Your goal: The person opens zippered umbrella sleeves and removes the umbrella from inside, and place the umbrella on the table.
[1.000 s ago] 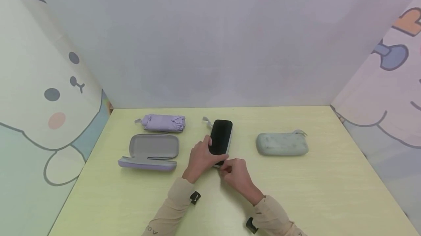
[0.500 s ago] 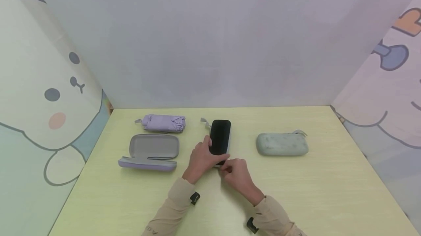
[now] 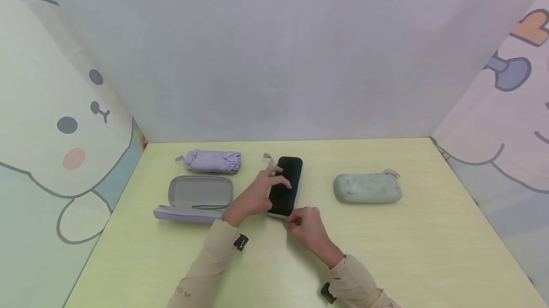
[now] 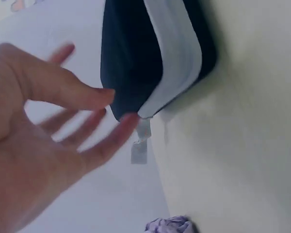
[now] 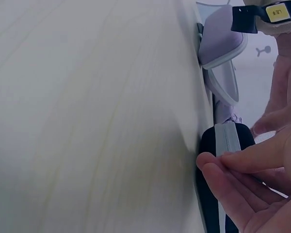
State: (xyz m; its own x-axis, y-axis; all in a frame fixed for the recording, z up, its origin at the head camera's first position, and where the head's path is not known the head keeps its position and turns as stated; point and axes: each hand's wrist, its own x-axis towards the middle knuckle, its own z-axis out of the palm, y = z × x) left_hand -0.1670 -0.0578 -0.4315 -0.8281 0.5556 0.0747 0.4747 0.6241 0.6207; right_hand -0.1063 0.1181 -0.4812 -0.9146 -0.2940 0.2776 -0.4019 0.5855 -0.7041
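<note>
A black zippered case [image 3: 285, 189] with a light grey zipper band [image 5: 226, 138] lies lengthwise in the middle of the table. Thumb and index finger of my right hand [image 3: 310, 229] pinch at the zipper by its near right corner; the fingertips hide the zipper pull itself. My left hand [image 3: 259, 194] is over the case's left side, fingers spread and loosely bent. In the left wrist view the left hand [image 4: 53, 116] is blurred near the end of the case, and contact cannot be told. A grey strap loop [image 3: 269, 157] sticks out at the case's far left corner.
Left of the case, an opened case with grey inside [image 3: 201, 190] and lilac outside lies on the table [image 3: 420, 251]. Behind it is a wrinkled lilac folded bundle [image 3: 213, 161]. A pale green case [image 3: 367, 188] lies to the right. A wall [image 3: 283, 60] borders the back.
My left hand has let go of the near end of the black case and shifted left and farther up over it, fingers spreading. The right hand keeps its pinch at the corner.
</note>
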